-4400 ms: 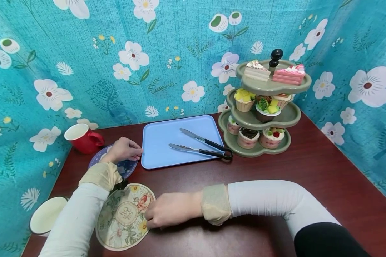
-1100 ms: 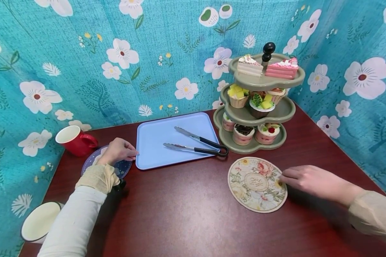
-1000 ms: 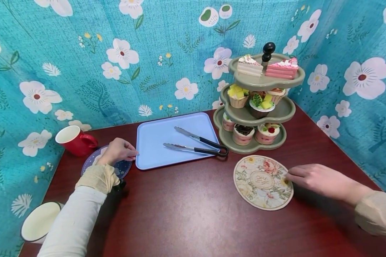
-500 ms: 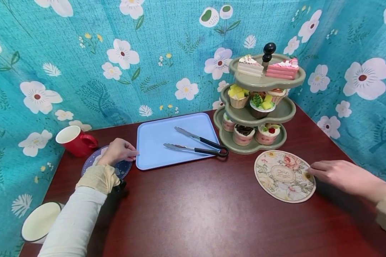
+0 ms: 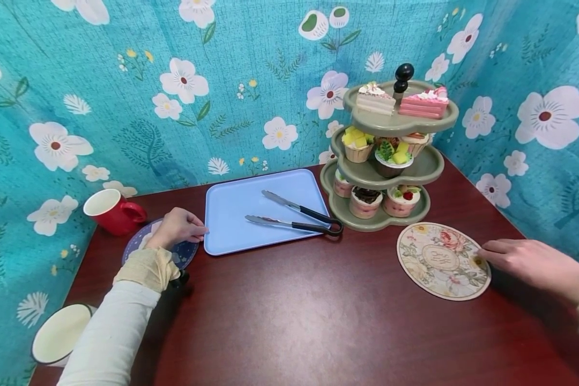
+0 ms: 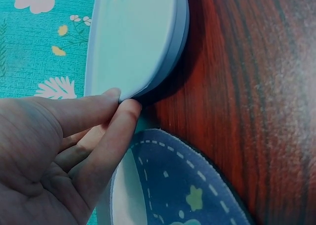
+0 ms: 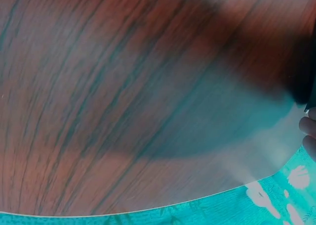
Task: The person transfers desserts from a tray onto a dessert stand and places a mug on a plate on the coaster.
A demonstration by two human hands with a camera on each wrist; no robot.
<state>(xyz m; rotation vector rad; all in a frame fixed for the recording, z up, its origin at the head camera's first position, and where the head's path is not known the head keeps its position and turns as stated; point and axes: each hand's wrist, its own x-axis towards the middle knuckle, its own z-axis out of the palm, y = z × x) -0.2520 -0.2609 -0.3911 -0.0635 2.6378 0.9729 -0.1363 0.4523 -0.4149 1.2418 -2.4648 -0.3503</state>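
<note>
My left hand [image 5: 177,228] pinches the left rim of a light blue tray [image 5: 231,220] between thumb and fingers, as the left wrist view shows at the tray edge [image 6: 170,52]. On the tray lie metal tongs [image 5: 299,225] with black handles, spread apart. Under that hand lies a round navy mat [image 5: 187,252] with stars, partly covered. Far to the right, my right hand [image 5: 526,260] holds the right edge of a round floral mat [image 5: 427,262]. Whether this mat touches the table is unclear. Only a few fingertips [image 7: 308,131] show in the right wrist view.
A three-tier green stand [image 5: 391,126] with cake slices and cupcakes stands behind the floral mat. At the left are a red mug [image 5: 118,214] and a cream cup [image 5: 60,335]. Dark wooden table [image 5: 289,316] lies in front, with flowered cloth [image 5: 251,80] behind.
My right hand has carried the floral mat from the left front, beside the navy mat, to the right, in front of the stand. My left hand stays at the tray rim.
</note>
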